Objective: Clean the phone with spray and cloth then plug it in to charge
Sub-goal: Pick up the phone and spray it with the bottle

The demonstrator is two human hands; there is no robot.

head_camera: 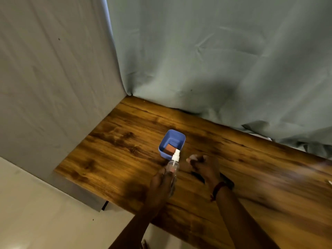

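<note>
**deskguy:** ok so where's the spray at, and the phone?

**pixelpete:** The spray bottle [172, 174] is in the left hand [160, 183]. Fingers and thumb are wrapped round the clear body, and the white nozzle points up and away, tilted toward the back of the table. It's held just above the wood, right in front of the blue tub [162, 154]. Phone is harder. There's a dark flat thing [230, 183] on the table, mostly under the right hand [203, 167] and wrist. Could be the phone, but honestly can't tell, only slivers of it show.

**deskguy:** and the right hand, is it holding anything?

**pixelpete:** It's all motion blur. The fingers look bent inward, but I can't say if they're pinching something or not. It's just beside the bottle, not touching it. There's a red band [220, 186] on that wrist.

**deskguy:** cloth?

**pixelpete:** A reddish-brown cloth [169, 150] sits folded flat in the bottom of the tub, and the nozzle overlaps it from this angle. The tub sits on a dark wood-grain table [122, 150]. A wrinkly grey-green curtain [215, 60] hangs along the far edge, and there's pale floor [27, 203] off to the left.
</note>
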